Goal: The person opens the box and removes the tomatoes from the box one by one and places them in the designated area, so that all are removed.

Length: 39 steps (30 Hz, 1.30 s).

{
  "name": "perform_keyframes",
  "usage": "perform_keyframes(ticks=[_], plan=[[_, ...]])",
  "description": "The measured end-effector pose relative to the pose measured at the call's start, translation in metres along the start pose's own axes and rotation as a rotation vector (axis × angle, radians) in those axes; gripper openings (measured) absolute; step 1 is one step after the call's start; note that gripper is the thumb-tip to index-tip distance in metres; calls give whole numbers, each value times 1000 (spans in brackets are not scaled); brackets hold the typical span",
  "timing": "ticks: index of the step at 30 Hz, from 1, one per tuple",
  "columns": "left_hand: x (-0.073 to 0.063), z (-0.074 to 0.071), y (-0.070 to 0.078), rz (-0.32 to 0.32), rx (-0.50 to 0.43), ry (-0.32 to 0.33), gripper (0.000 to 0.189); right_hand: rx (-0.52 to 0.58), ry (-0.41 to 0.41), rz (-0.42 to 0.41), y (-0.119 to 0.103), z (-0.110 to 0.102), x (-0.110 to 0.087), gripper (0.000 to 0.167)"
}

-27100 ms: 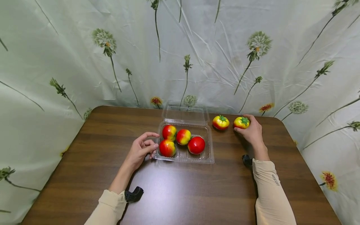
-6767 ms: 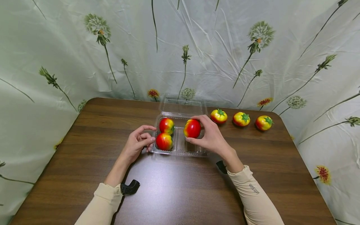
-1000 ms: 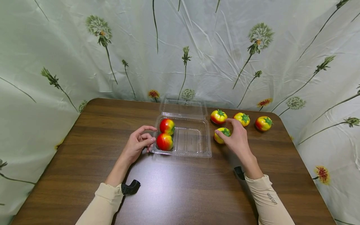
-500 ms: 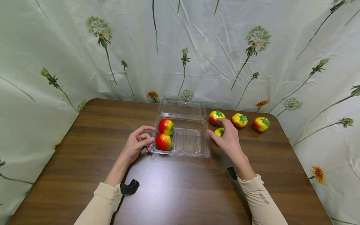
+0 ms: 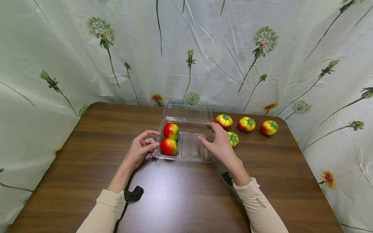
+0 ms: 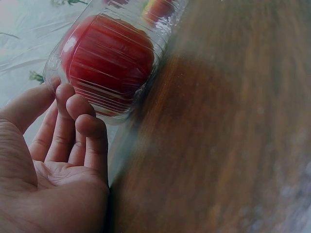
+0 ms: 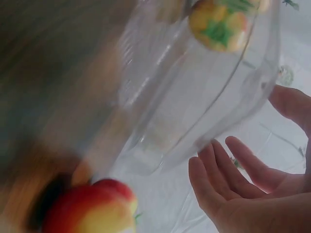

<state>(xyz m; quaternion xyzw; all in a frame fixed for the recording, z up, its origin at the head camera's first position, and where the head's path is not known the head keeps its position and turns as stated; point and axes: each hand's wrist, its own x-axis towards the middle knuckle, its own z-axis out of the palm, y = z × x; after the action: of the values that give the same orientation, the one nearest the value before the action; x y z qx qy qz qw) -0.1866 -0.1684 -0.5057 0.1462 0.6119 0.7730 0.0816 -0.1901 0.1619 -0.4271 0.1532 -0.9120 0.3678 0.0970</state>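
A clear plastic clamshell container (image 5: 190, 158) lies on the table with its lid raised at the back. Two red-and-yellow tomatoes, a rear one (image 5: 171, 131) and a front one (image 5: 168, 147), sit in its left side. My left hand (image 5: 140, 149) pinches the container's left rim between thumb and fingers; the left wrist view shows a tomato (image 6: 109, 56) behind the plastic wall. Over the container's right part, my right hand (image 5: 220, 142) has thumb and fingers spread with nothing between them. Just right of it stands a tomato (image 5: 233, 139), partly hidden by the hand.
Behind and right of the container, a row of tomatoes stands near the table's back edge: one on the left (image 5: 224, 120), one in the middle (image 5: 246, 124) and one on the right (image 5: 269, 127). A floral curtain (image 5: 131, 42) hangs behind the brown table (image 5: 180, 200).
My right hand has let go of a tomato on the table right of the container and moved left over the container. My left hand has stayed at the rim. Earlier, more tomatoes lay in the container.
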Motion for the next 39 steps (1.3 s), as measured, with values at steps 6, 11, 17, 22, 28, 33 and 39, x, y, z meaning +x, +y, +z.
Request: perform_keyframes(ticks=[6,11,17,22,28,33,39], plan=[[-1,-1,1,8,-13,1,34,30,-43,-21,-20,14,10,62],[-1,-2,0,5,-8,0,34,51,-79,-38,-30,24,13,64],[1,-1,0,-6,2,-1,34,96,-106,-38,-35,33,11,65],[1,-1,1,-6,1,0,34,150,-135,-37,-39,41,13,64],[1,-2,-1,1,-1,-7,34,199,-176,-49,-44,52,13,61],[1,-1,-1,12,2,-16,34,215,-203,-73,-45,59,11,57],[0,-1,0,21,7,-17,33,197,-218,-102,-45,66,7,52]])
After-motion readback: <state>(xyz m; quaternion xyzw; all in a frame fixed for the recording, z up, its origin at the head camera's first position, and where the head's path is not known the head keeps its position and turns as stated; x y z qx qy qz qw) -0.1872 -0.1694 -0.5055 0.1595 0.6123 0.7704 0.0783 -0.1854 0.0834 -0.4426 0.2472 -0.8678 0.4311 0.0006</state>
